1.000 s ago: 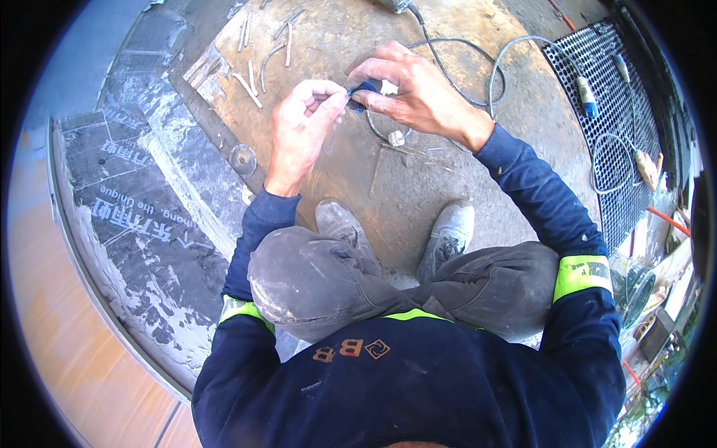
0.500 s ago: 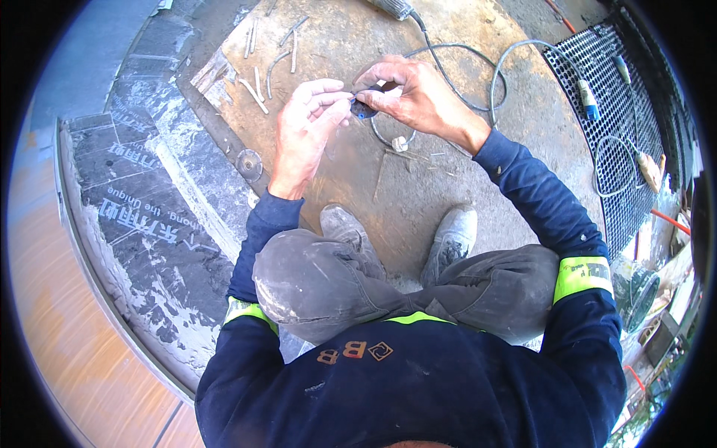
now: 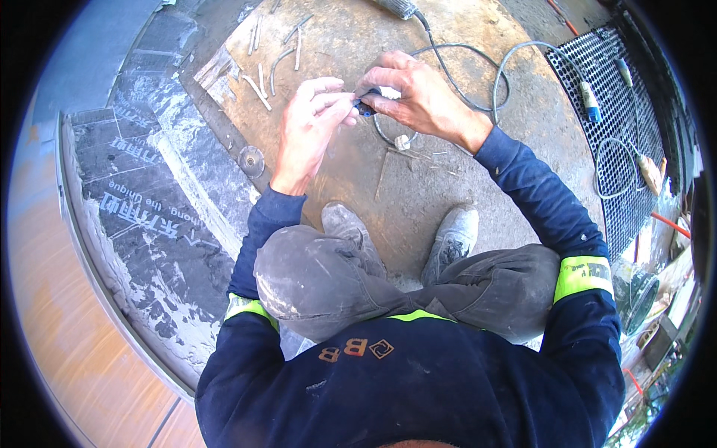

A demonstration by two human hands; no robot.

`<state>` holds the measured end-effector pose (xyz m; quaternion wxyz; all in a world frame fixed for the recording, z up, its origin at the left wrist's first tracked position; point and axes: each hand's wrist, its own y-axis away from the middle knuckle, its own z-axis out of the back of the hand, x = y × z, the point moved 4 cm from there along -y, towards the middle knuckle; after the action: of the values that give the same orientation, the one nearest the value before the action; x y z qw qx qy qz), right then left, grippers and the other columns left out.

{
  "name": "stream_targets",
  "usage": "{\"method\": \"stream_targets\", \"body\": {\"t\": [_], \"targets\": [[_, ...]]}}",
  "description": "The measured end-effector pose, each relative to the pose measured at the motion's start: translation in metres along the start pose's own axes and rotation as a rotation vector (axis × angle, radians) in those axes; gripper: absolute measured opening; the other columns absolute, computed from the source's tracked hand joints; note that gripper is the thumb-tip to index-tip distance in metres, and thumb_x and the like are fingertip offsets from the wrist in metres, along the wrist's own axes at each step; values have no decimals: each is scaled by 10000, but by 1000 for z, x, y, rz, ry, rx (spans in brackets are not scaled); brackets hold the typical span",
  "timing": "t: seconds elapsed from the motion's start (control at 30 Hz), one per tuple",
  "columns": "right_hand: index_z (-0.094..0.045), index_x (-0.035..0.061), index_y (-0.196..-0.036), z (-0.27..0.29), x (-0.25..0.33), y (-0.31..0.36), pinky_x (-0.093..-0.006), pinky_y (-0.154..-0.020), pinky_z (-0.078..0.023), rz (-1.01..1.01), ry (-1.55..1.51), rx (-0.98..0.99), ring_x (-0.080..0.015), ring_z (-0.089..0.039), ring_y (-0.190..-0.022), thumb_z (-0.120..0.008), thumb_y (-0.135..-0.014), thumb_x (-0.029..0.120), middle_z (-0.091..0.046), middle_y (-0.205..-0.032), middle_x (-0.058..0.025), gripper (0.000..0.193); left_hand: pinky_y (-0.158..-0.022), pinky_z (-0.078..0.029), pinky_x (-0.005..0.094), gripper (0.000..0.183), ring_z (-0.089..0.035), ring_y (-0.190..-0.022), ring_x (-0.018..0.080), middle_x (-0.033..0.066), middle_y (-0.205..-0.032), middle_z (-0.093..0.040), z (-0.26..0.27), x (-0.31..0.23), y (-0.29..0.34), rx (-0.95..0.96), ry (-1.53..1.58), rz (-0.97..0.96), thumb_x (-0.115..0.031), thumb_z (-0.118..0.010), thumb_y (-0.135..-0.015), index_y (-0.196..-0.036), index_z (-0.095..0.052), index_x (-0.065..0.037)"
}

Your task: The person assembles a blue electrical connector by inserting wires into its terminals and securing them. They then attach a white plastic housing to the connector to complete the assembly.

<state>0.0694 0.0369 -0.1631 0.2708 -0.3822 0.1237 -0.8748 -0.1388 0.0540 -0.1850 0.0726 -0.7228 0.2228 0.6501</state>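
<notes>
Above the floor ahead of my shoes, both hands meet at a small dark piece with blue parts (image 3: 364, 110). It looks rounded, but its kind is too small to make out. My right hand (image 3: 422, 97) pinches it from the right between thumb and fingers. From the other side, the thumb and forefinger of my left hand (image 3: 305, 134) close at its left edge; the other fingers are curled above. A grey cable (image 3: 499, 82) loops behind my right hand, and part of it curves below the held piece. Fingers hide much of the piece.
A worn brown board (image 3: 336, 45) bears several short thin strips (image 3: 297, 48) and a grey tool (image 3: 396, 7). A metal disc (image 3: 251, 161) lies left. Right, a blue-and-white connector (image 3: 591, 104) rests on black perforated mesh (image 3: 624, 123). A white lump (image 3: 402, 142) sits below my hands.
The dark piece has turned slightly in my fingers and shows less of its face. My right fingers have shifted a little up, and the left fingertips stay close against it.
</notes>
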Motion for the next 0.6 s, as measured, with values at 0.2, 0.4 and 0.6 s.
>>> {"method": "stream_targets", "body": {"t": [0.2,0.4,0.6], "targets": [[-736,65,-1145,-4,-2,1,-451,-867,-577,-36,-28,58,-350,-695,-1000,-744,-967,169,-696,-1053,-129,207,-937,-602,370,459,-726,-1042,251,218,-1260,-696,1,3,0,21,7,13,2,-705,-1009,-1418,-505,63],[-739,44,-1130,-4,4,-1,-452,-844,-577,-13,1,88,-358,-702,-961,-732,-976,153,-706,-1033,-138,190,-983,-604,382,459,-730,-1080,271,212,-1274,-680,1,7,0,28,-1,4,19,-708,-997,-1411,-516,61],[-718,16,-1143,-3,4,0,-445,-834,-586,-166,-168,-29,-382,-731,-961,-711,-982,146,-739,-1016,-193,207,-1000,-600,374,477,-730,-1096,255,197,-1310,-656,-5,0,0,60,8,-18,12,-707,-989,-1437,-548,60]]}}
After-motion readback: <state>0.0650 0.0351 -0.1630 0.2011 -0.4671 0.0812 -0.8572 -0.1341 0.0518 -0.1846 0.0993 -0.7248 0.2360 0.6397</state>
